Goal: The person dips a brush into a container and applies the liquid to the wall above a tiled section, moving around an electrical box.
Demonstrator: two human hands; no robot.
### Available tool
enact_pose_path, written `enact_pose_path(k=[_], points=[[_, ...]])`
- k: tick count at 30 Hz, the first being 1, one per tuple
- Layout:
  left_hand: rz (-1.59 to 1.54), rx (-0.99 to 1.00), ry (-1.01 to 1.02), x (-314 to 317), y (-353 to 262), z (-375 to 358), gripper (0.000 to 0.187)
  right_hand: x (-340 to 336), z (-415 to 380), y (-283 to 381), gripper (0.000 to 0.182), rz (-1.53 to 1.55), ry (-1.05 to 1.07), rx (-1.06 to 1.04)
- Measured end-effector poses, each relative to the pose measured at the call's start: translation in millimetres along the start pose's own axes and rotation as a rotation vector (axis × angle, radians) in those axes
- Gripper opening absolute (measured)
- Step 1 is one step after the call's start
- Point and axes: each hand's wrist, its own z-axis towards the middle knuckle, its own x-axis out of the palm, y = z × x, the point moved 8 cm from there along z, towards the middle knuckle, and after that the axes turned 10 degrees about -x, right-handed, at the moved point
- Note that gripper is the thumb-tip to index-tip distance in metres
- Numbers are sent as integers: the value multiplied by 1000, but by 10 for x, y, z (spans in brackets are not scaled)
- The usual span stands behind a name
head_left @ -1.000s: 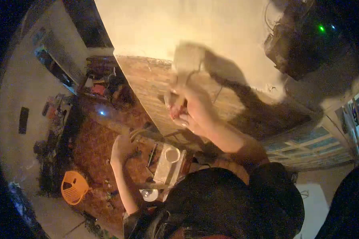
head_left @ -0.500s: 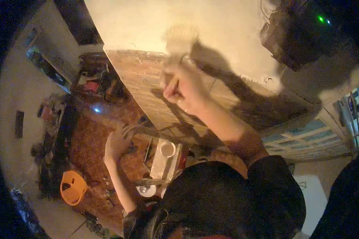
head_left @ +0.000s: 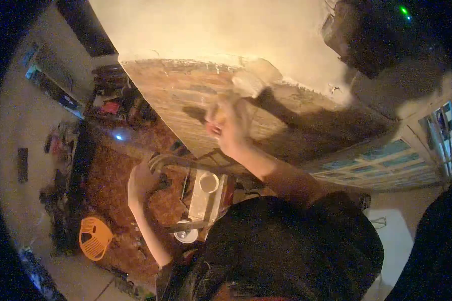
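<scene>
My right hand (head_left: 231, 123) is closed around the handle of a wide, pale-bristled paintbrush (head_left: 247, 83), partly smeared by motion. Its bristles lie at the ragged border between the bright cream upper part of the wall (head_left: 211, 30) and the streaky brown lower part (head_left: 176, 95). Lower left, my left hand (head_left: 143, 180) is curled at the end of a curved grey rail (head_left: 178, 161), which looks like part of a stepladder. Close by, a round white container (head_left: 209, 183) stands on a pale platform (head_left: 201, 203).
An orange plastic basket (head_left: 95, 238) is on the reddish-brown floor (head_left: 110, 175). A white round lid or bucket (head_left: 186, 233) sits below the platform. A dark box-like object (head_left: 359, 40) is at upper right, above a paned window or door (head_left: 386, 160). Cluttered shelves (head_left: 115, 100) stand on the left.
My right hand has brought the paintbrush down and slightly right, from the cream area to the border with the brown. My left hand stays at the rail; the view has shifted slightly.
</scene>
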Motion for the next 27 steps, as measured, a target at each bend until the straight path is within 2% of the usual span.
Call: enact_pose_path(k=[1, 4, 5, 8, 9, 11, 14, 16, 18, 20, 23, 26, 27], points=[[14, -2, 12, 15, 19, 0, 39, 108, 36, -50, 20, 14, 4, -20], [-23, -50, 38, -134, -94, -58, 43, 422, 123, -361, 22, 73, 176, 108], [-53, -78, 56, -139, -119, -117, 43, 603, 32, -139, 23, 61, 125, 172], [-130, 91, 24, -65, -113, -29, 45, 870, 92, -280, 19, 175, 227, 230], [-121, 55, 24, -40, -50, -19, 46, 952, 91, -323, 17, 195, 285, 266], [-98, -24, 37, -279, -362, -250, 48, 1000, 6, -380, 16, 194, 367, 323], [6, -77, 51, -278, -352, -260, 49, 928, -159, -291, 19, 128, 461, 323], [-83, -17, 53, -162, -191, -137, 49, 558, -259, -32, 15, -41, 433, 113], [-94, -5, 33, -114, -126, -113, 47, 443, -186, 45, 13, -73, 344, 25], [2, -17, 2, -160, -175, -144, 46, 378, -8, 25, 13, 45, 162, 45], [97, -87, -27, -115, -77, -88, 40, 676, 202, -357, 15, 33, 237, 69], [-223, 5, 63, -28, -21, -20, 35, 1076, 201, -432, 18, 168, 341, 184], [-160, 75, 32, -18, -9, -7, 34, 1100, 174, -397, 18, 151, 345, 194]])
